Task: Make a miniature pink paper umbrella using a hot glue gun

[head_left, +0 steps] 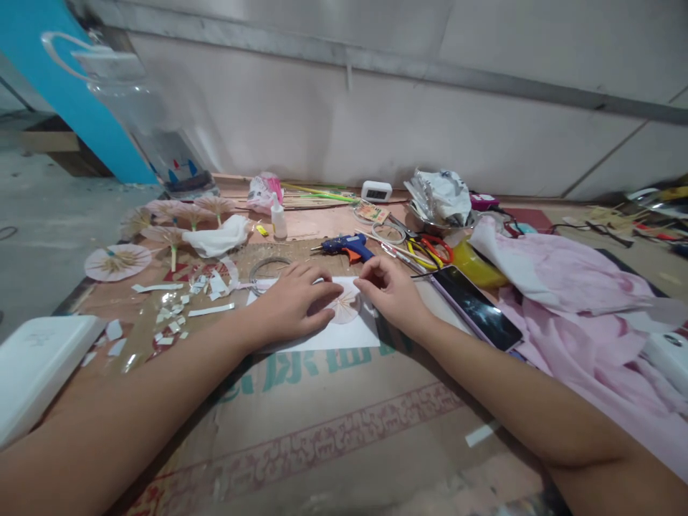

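Basically, pale pink disc [345, 308] lies flat on white paper [352, 339], between both hands. Left hand [297, 297] at its 9 o'clock — half-curled, thumb and fingers apart, can't tell if they grip anything. Right hand [391, 294] at 3 — thumb and index nearly together, pinch unclear. Glue gun [347, 246] at 12, phone [478, 307] beyond right hand at 3, white strip [211, 310] at 9.

Cardboard [398, 444] covers the near part of the table [327, 218]; a white sheet [349, 340] lies mid-table, a clear jug [155, 136] stands by the far left corner, a small white display [376, 191] along the far edge, pink cloth [564, 272] towards the right edge
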{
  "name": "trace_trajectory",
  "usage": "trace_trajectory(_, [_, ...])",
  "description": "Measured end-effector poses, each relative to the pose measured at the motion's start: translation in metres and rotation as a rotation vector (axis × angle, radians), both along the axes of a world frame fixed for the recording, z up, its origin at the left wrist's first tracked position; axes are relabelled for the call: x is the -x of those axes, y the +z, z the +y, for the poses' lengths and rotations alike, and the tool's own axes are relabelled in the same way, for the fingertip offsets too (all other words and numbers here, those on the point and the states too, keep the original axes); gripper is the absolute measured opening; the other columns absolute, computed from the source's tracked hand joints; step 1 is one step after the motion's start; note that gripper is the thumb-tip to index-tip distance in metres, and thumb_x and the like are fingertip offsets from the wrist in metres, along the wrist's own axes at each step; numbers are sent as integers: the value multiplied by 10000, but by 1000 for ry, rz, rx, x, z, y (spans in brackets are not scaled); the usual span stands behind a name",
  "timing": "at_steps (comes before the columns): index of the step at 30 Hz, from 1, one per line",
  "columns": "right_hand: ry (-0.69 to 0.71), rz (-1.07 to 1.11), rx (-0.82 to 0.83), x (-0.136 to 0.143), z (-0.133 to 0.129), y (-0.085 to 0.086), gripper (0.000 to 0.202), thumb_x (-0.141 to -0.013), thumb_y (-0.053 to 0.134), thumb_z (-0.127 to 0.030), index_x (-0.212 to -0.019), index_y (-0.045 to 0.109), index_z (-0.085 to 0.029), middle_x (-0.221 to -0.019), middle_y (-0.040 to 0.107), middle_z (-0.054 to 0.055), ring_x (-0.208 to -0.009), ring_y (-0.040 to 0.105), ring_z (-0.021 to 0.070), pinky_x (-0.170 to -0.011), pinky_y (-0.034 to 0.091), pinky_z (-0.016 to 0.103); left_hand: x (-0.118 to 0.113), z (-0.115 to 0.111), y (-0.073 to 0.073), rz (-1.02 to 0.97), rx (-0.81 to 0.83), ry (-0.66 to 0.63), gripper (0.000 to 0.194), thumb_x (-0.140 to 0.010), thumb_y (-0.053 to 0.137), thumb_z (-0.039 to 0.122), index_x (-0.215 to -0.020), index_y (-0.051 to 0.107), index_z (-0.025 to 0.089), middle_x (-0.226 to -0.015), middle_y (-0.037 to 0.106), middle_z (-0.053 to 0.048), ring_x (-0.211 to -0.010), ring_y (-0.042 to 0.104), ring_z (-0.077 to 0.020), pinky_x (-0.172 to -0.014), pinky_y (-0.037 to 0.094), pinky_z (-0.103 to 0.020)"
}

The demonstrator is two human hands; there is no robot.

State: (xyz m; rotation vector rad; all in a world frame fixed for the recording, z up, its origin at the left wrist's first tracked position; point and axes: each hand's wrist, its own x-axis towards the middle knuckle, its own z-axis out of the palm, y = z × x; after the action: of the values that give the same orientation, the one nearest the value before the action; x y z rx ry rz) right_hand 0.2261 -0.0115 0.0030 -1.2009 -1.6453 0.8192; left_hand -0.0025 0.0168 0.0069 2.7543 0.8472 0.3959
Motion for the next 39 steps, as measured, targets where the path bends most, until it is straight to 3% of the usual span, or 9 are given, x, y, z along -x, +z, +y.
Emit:
trace_trajectory(6, [4,73,143,0,1,-2,171,-825,683,-332,-782,575,-207,-670,668,-16,-528,530,109,-530,426,253,1,-2,2,-18,8,-4,374,-957,560,384,-1296,653,256,-1272,601,-106,-1184,530,-302,-1022,421,-502])
trace_trajectory(12, [44,-33,77,0,-4,2,190,-933,566,-339,-798,590,-207,-635,665,-19,-556,551,119,-570,435,250,0,-3,2,-20,-10,-4,364,-969,555,380,-1304,641,265,-1265,601,-101,-1171,526,-297,-1028,419,-505])
trace_trajectory(15, [59,-94,56,0,-6,4,297,-985,476,-339,-743,588,-208,-629,650,-9,-578,555,122,-608,444,258,0,-3,2,-25,-21,-1,359,-978,541,380,-1300,644,260,-1247,604,-98,-1171,523,-294,-1036,412,-504])
trace_trajectory(19, [30,8,63,1,-3,-1,161,-885,630,-351,-816,597,-210,-701,643,-18,-634,592,134,-618,464,264,0,-3,1,-25,-23,-1,357,-978,536,380,-1298,647,268,-1248,603,-95,-1173,525,-295,-1033,415,-492])
trace_trajectory(22, [7,86,107,2,0,-6,178,-797,722,-320,-822,584,-210,-746,654,-16,-681,630,146,-643,493,277,0,-3,1,-21,-16,5,364,-971,544,390,-1305,645,287,-1263,600,-90,-1162,532,-296,-1019,415,-494])
trace_trajectory(26, [32,113,172,1,-1,-7,143,-824,677,-322,-829,597,-203,-776,698,8,-696,656,152,-662,515,293,-1,-4,2,-11,-5,4,403,-963,556,378,-1355,621,312,-1273,600,-88,-1175,534,-300,-1009,411,-491])
trace_trajectory(32, [21,46,146,0,-2,-3,113,-870,592,-310,-873,625,-202,-854,753,39,-652,627,136,-658,510,296,-2,-4,4,7,2,11,415,-968,550,388,-1365,619,287,-1277,604,-97,-1164,542,-297,-1023,400,-497])
trace_trajectory(39, [50,-32,105,-3,-3,5,242,-927,566,-412,-794,580,-210,-699,673,0,-580,573,124,-584,443,264,0,-2,-3,-6,-23,21,365,-963,550,398,-1289,631,254,-1294,586,-98,-1211,526,-303,-1041,403,-490])
